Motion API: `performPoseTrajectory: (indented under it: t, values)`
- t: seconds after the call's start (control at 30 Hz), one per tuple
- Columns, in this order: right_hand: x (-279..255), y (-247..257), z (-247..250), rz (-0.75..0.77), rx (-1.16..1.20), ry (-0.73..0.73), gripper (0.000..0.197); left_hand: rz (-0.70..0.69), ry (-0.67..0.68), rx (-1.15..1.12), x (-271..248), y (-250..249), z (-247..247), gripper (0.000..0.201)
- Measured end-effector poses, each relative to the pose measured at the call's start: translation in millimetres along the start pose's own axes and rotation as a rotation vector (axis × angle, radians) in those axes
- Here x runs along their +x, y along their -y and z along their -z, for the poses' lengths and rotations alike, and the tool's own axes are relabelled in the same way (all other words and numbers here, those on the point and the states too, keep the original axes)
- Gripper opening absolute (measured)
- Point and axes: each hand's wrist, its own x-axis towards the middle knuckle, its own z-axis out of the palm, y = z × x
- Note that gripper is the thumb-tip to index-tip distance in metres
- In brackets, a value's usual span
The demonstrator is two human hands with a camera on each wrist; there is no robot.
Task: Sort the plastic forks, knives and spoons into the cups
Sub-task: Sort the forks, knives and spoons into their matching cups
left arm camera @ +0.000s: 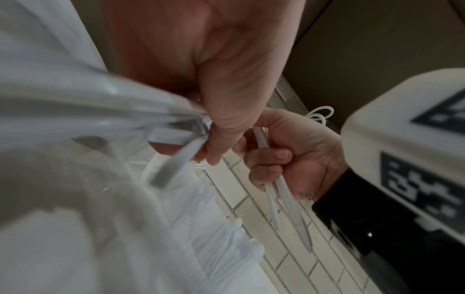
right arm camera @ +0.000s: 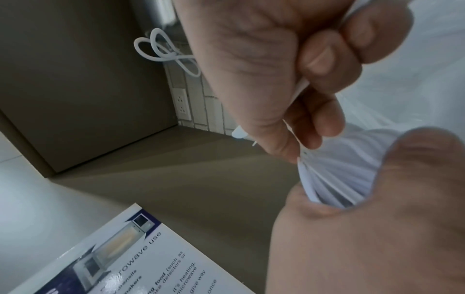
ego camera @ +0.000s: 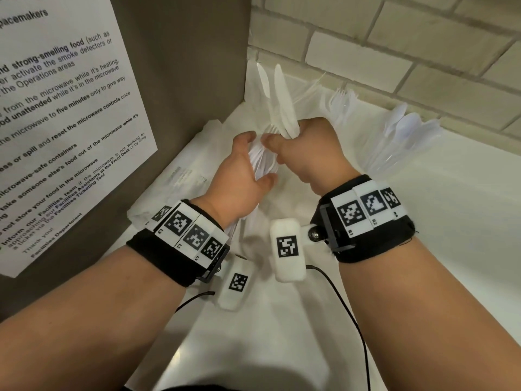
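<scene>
My left hand [ego camera: 248,165] grips a fanned bundle of white plastic cutlery [ego camera: 260,162] over the white counter; the bundle's handles [right arm camera: 334,179] show in the right wrist view. My right hand [ego camera: 298,145] is fisted round two white knives [ego camera: 282,100], blades pointing up and away. Its thumb and forefinger [right arm camera: 289,147] touch the top of the bundle. The same knives [left arm camera: 289,199] appear in the left wrist view, sticking out of the right fist [left arm camera: 289,159]. Against the tiled wall stand a clear cup of forks [ego camera: 342,105] and a clear cup of spoons [ego camera: 406,131].
A brown panel with a printed microwave notice [ego camera: 70,108] closes the left side. The tiled wall [ego camera: 394,52] runs behind the cups. A clear plastic wrapper [ego camera: 180,179] lies on the counter [ego camera: 437,249] under my left hand. A white cable coil [right arm camera: 161,51] and socket [right arm camera: 182,103] are nearby.
</scene>
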Motion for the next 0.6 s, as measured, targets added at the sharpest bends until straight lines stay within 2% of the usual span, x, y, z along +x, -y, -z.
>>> performPoseTrajectory:
  t: [0.1,0.27,0.4,0.5,0.6]
  values:
    - [1,8,-1,-0.011,-0.051,0.016,0.024,-0.002,0.012,0.005,-1,2,-1,0.078]
    - [9,13,6,-0.028,0.088,-0.123,0.023,0.05,0.017,-0.162,-4,4,2,0.077]
    - [10,10,-2,-0.015,0.158,-0.182,0.013,0.073,0.044,-0.227,-5,4,4,0.078]
    - [11,13,4,-0.054,0.384,-0.26,0.01,0.092,0.08,-0.235,-5,4,5,0.075]
    - [18,19,20,-0.036,0.566,-0.408,0.015,0.137,0.114,-0.36,-9,3,7,0.066]
